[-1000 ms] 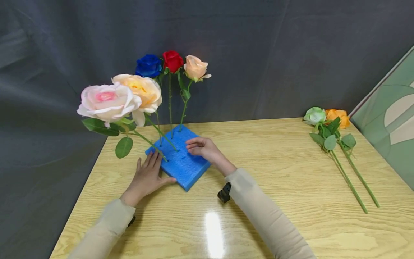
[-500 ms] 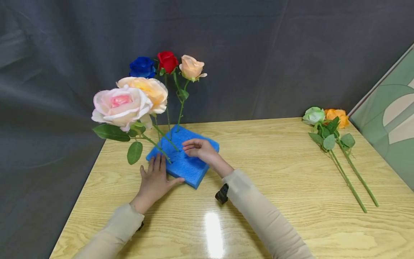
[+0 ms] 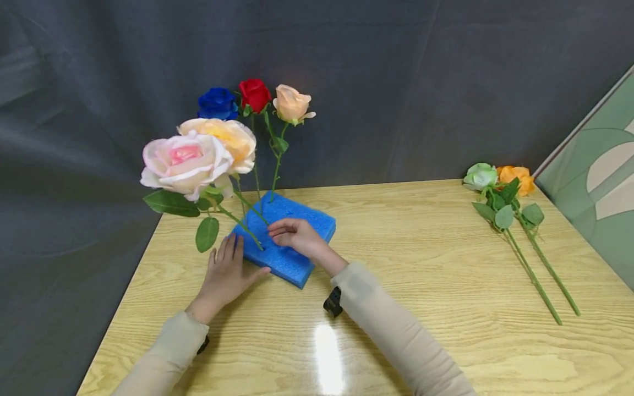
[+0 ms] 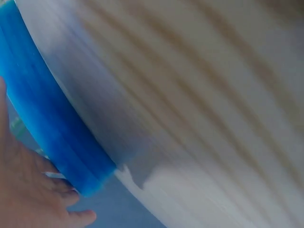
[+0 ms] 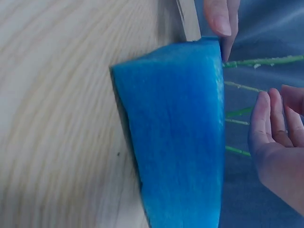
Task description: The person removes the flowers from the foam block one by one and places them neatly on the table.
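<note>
A blue foam block [image 3: 297,264] lies on the table with several artificial roses standing in it. At its left corner, my left hand [image 3: 225,275] rests with fingers spread and thumb along the front edge. My right hand [image 3: 299,239] is over the block, its fingertips pinching the low stem of the pale yellow rose [image 3: 233,140]; they hide where that stem enters. In front leans a pink-white rose [image 3: 185,159]. Behind stand a blue rose [image 3: 218,103], a red rose [image 3: 255,95] and a peach rose [image 3: 291,103]. The right wrist view shows the block's side [image 5: 175,137] and the curled right fingers [image 5: 260,118].
A pale green rose [image 3: 480,176] and an orange rose [image 3: 517,179] lie at the right on the wooden table [image 3: 406,236]. A dark curtain [image 3: 386,88] hangs behind, and a green patterned panel [image 3: 601,181] stands at the far right.
The block has turned and its roses' heads have shifted, the pink-white one to the right. My right hand has moved left to the yellow rose's stem. Lately my left hand has slid back left.
</note>
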`<state>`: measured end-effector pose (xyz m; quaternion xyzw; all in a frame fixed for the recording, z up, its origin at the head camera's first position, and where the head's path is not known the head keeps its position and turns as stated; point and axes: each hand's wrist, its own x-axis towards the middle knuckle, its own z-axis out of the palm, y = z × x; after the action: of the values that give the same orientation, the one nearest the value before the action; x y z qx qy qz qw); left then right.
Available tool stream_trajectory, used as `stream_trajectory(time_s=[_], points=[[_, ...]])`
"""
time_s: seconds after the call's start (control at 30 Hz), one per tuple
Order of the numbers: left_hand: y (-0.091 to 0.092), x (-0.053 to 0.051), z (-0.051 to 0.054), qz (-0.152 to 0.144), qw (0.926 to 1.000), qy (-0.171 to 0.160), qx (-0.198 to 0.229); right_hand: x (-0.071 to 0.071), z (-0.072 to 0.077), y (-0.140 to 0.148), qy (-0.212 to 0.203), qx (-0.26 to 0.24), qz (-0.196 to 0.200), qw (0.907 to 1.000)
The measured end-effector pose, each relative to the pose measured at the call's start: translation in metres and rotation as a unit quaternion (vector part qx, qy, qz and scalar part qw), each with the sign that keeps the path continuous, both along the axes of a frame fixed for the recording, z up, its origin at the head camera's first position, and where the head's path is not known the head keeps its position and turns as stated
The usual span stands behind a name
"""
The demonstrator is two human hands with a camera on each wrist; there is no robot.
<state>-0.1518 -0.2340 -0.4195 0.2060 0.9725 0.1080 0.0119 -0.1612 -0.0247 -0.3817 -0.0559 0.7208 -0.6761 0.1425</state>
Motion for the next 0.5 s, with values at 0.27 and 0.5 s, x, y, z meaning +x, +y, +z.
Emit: stream_trajectory(time_s=[0.27, 0.5], points=[[-0.009, -0.006, 0.001, -0.011, 0.9991, -0.035, 0.021, 0.004, -0.003, -0.013, 0.011, 0.003, 0.009, 0.9999], [-0.004, -0.006, 0.001, -0.008, 0.9995, -0.031, 0.005, 0.007, -0.002, -0.026, 0.028, 0.017, 0.014, 0.9994]])
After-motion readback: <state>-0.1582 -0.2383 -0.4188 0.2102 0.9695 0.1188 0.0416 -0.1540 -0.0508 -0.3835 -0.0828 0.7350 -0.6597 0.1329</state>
